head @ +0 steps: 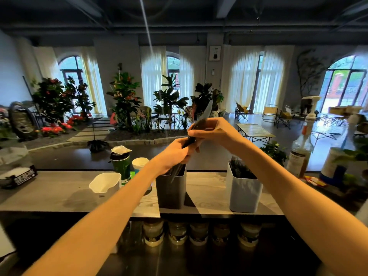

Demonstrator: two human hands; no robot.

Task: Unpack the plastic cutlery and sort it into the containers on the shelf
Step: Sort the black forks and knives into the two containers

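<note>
Both hands meet above the dark grey container (170, 190) on the wooden shelf (59, 192). My left hand (175, 154) grips the lower part of a bundle of black plastic cutlery (192, 139), whose ends hang into that container. My right hand (211, 130) pinches the bundle's top, where a clear plastic wrapper (207, 110) sticks upward. A pale blue container (246, 192) to the right holds several dark cutlery pieces. An empty white container (105, 182) stands to the left.
A green can with a torn lid (120, 162) and a white cup (140, 163) stand behind the white container. A black box (19, 177) lies at far left. A syrup bottle (300, 154) stands at right. Jars (199, 232) line the space below the shelf.
</note>
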